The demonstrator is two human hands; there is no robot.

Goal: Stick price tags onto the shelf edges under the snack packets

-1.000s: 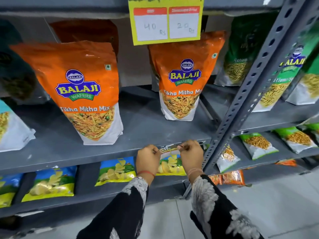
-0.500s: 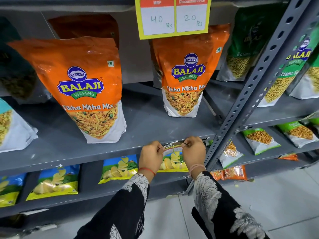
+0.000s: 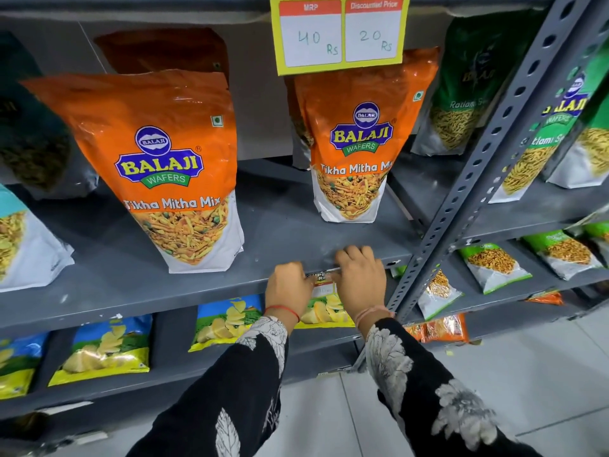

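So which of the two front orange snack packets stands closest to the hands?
The right-hand orange Tikha Mitha Mix packet, standing almost directly above both hands; the other orange packet stands further left.

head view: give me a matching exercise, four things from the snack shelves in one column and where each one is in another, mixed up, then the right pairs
Things:
1. yellow price card marked 40 and 20
2. small price tag between the hands
3. blue and yellow chip packets
4. green sev packets

Places:
A. on the shelf below the hands
B. hanging from the top shelf edge
C. at the front edge of the middle shelf
D. standing at the right of the orange Tikha Mitha Mix packets

Pairs: 1-B, 2-C, 3-A, 4-D
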